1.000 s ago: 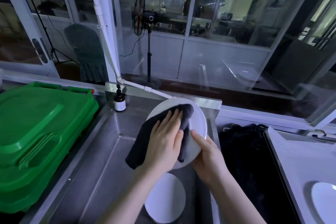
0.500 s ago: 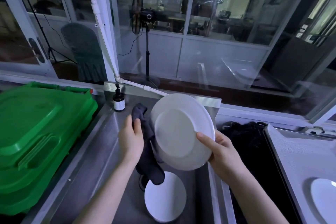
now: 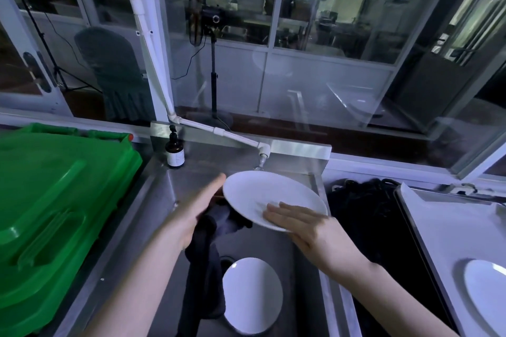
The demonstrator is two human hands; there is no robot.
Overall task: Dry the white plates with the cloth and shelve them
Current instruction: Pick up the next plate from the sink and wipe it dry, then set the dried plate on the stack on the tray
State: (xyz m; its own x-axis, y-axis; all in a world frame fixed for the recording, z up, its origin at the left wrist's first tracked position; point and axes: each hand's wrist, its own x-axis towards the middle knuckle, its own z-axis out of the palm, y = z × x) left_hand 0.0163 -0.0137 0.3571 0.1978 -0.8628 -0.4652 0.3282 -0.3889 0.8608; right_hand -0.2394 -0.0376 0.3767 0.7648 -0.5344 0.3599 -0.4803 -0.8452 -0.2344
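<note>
My right hand (image 3: 304, 224) holds a white plate (image 3: 265, 194) over the steel sink (image 3: 164, 200), fingers lying on its near rim, the thumb hidden under it. The plate lies almost flat, face up. My left hand (image 3: 195, 213) is at the plate's left edge and grips a dark cloth (image 3: 208, 260), which hangs down into the sink and partly runs under the plate. A second white plate (image 3: 253, 295) lies in the sink bottom below. A third white plate (image 3: 487, 293) rests on the white surface (image 3: 451, 227) at the right.
A green plastic bin lid (image 3: 54, 208) fills the left side. A brown pump bottle (image 3: 174, 152) stands at the sink's back left corner, and a white tap (image 3: 261, 154) hangs just behind the plate. A black mass (image 3: 364, 208) lies between sink and white surface.
The plate has tipped from nearly upright to almost flat and shifted right. My left hand with the cloth has moved from beside the plate to under its left edge.
</note>
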